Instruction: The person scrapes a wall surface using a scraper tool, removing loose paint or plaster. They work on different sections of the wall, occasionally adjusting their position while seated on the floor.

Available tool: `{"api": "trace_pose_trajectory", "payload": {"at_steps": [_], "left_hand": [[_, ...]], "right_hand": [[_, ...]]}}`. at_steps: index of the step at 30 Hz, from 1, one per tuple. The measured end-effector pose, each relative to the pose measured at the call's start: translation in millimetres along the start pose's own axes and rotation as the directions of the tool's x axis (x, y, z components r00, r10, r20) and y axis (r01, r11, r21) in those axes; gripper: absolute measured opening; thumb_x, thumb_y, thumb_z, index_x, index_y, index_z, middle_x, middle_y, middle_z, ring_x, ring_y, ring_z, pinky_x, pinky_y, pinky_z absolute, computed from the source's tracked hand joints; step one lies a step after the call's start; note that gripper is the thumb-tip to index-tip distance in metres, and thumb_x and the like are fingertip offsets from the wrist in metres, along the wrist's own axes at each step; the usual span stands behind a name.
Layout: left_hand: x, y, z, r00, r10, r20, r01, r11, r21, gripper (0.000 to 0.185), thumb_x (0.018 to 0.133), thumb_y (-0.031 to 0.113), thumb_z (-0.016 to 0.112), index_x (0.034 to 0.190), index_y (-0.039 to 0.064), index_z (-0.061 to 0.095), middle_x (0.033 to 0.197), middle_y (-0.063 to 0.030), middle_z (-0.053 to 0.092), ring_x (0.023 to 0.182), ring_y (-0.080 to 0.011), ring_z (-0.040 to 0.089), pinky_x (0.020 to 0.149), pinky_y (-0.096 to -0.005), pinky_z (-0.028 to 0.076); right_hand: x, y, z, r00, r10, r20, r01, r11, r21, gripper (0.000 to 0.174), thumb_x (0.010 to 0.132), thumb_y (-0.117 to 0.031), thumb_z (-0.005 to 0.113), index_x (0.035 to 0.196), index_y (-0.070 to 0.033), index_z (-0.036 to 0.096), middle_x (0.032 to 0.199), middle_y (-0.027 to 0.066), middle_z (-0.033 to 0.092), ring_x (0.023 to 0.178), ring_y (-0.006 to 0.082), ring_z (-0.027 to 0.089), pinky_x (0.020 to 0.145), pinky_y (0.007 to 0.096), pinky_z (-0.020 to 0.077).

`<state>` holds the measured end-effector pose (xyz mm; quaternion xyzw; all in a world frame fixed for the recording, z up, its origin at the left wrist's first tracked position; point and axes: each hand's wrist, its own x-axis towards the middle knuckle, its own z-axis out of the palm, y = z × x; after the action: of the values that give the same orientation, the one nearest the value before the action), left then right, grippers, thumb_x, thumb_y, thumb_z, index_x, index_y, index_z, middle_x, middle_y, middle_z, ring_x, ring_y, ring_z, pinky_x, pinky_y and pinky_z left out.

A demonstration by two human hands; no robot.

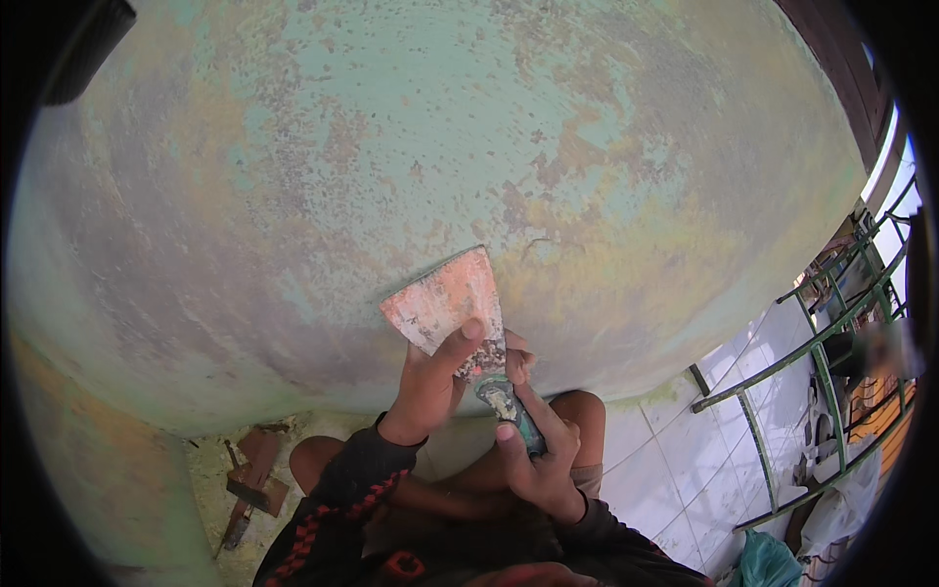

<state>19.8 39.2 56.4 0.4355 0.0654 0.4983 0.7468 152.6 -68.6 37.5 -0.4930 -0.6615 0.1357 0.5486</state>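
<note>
A wide paint scraper [458, 297] with a paint-crusted blade leans across the middle of the view, its straight edge at the patchy green wall [411, 132]. Whether the edge presses on the wall cannot be told. My left hand [433, 381] grips the blade from the left, thumb flat on its face and fingers hidden behind. Around the worn green handle [521, 422] my right hand [543, 455] is closed, with its thumb along the near side and fingertips by the blade's neck. The wall's paint is worn through in mottled grey, green and yellow patches.
Wooden and metal hand tools [253, 480] lie on the dusty floor at lower left, by the side wall [110, 455]. A green metal ladder [814, 345] stands over white floor tiles [689, 455] at right. A teal plastic bag [766, 561] lies at lower right.
</note>
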Motion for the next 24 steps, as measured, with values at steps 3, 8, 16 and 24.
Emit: {"api": "trace_pose_trajectory", "payload": {"at_steps": [3,8,16,24], "left_hand": [[0.6,-0.9,5.1,0.999,0.013,-0.040,-0.011,0.999,0.047,0.044,0.099,0.034,0.057,0.108,-0.009,0.060,0.085,-0.0186,0.070,0.085,-0.0286,0.070,0.082,-0.0423,0.056],[3.6,0.6,12.5,0.999,0.023,-0.042,-0.020,0.997,0.070,0.047,0.099,0.037,0.056,0.104,-0.010,0.064,0.082,-0.0179,0.069,0.085,-0.0281,0.070,0.082,-0.0412,0.055],[1.7,-0.8,23.0,0.990,0.000,-0.139,0.021,0.988,0.153,0.046,0.101,0.036,0.048,0.099,-0.007,0.065,0.070,-0.0165,0.066,0.071,-0.0322,0.067,0.086,-0.0494,0.054],[4.2,-1.1,15.9,0.996,0.041,-0.081,-0.025,0.982,0.187,0.049,0.102,0.038,0.047,0.097,-0.007,0.066,0.070,-0.0156,0.066,0.075,-0.0325,0.068,0.089,-0.0529,0.053]], "right_hand": [[1.2,-2.2,-1.0,1.000,-0.017,-0.025,0.017,1.000,0.008,0.049,0.091,-0.016,0.069,0.132,0.008,0.057,0.088,0.0204,0.071,0.063,0.0195,0.068,0.060,0.0280,0.0525],[2.4,-3.2,-1.9,0.999,-0.018,-0.028,0.019,1.000,0.010,0.048,0.091,-0.016,0.069,0.131,0.008,0.057,0.089,0.0207,0.072,0.062,0.0178,0.067,0.060,0.0279,0.0521],[1.3,-2.6,-2.8,0.998,-0.031,-0.055,0.036,0.996,0.078,0.050,0.092,-0.018,0.067,0.132,0.010,0.055,0.094,0.0225,0.072,0.067,0.0181,0.069,0.063,0.0280,0.0527],[-1.3,-1.1,-12.5,0.995,0.090,0.053,-0.093,0.994,0.062,0.050,0.093,-0.020,0.066,0.131,0.010,0.055,0.094,0.0212,0.073,0.072,0.0175,0.071,0.068,0.0265,0.0534]]}}
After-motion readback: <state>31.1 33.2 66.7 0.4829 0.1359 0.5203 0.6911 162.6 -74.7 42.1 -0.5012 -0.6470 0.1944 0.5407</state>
